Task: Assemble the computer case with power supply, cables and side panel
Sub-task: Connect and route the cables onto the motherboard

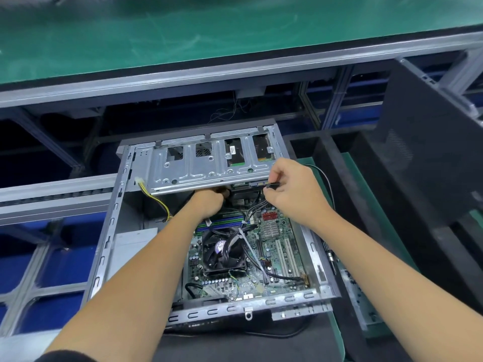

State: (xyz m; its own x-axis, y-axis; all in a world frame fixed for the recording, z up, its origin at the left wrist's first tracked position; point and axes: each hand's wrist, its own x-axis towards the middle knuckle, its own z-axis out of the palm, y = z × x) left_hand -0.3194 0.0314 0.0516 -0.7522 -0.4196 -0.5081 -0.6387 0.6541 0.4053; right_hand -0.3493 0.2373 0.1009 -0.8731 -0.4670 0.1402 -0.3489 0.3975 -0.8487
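From where I watch, the open computer case (104, 246) lies flat in the middle of the view, its open side up, with the motherboard (277, 246) and the black CPU fan (222, 253) showing inside. At the far left of the case a yellow-and-black cable (156, 199) with a white plug hangs from the edge of the metal drive cage (198, 163) that spans the far end. My left hand (209, 201) reaches under the near edge of that cage; its fingers are hidden beneath the metal, so I cannot tell whether it grips anything. Just to its right, my right hand (292, 189) pinches a small black connector (271, 186) between thumb and fingers at the cage's near right corner, above a bundle of dark cables (254, 209) running down to the board. The case rests on a dark counter (287, 346) with a green mat edge. Farther right a dark side panel (418, 142) stands tilted. Beyond, a green-topped bench (183, 35) on an aluminium frame crosses the far side.
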